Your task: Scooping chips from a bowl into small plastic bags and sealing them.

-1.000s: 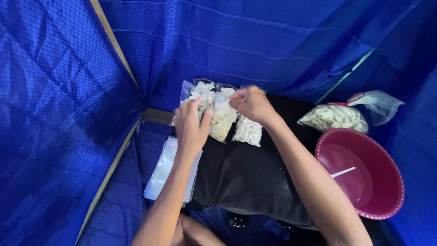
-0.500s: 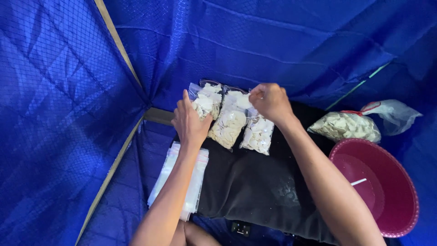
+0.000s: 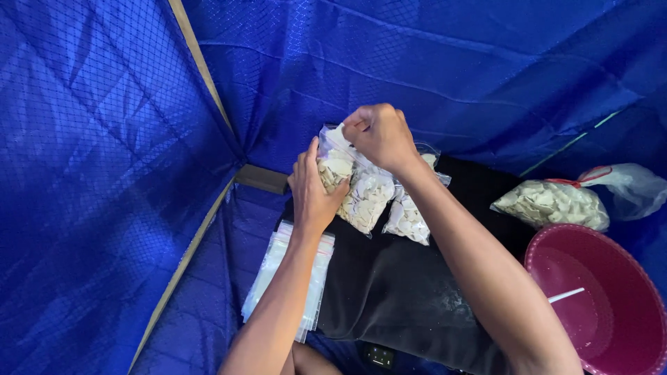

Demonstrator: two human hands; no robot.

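Your left hand [image 3: 314,191] is cupping a small clear bag of pale chips [image 3: 335,167] from its left side, the grip clamped on it with the fingers wrapped round the back and the thumb toward you. Your right hand [image 3: 379,135] is pinching the top edge of that same bag, its grip also clamped, fingertips pressed together on the plastic at about 12 o'clock from the left hand. The bag is standing upright at the far left corner of a black cushion-like pad [image 3: 396,285], which is serving as your counter.

Two more filled small bags [image 3: 389,205] are lying on the pad just beside the held one, at its 4 o'clock, touching each other. A stack of empty clear zip bags [image 3: 316,278] is lying partly under your left forearm, hanging off the pad's left edge. At 3 o'clock, well apart, a larger bag of the same pale chips [image 3: 549,203], tied with a red band, is resting on the pad's far right. Below it, at 5 o'clock, a maroon basin [image 3: 611,278] is holding a white stick [image 3: 566,295]. Blue tarp [image 3: 104,173] is surrounding everything.
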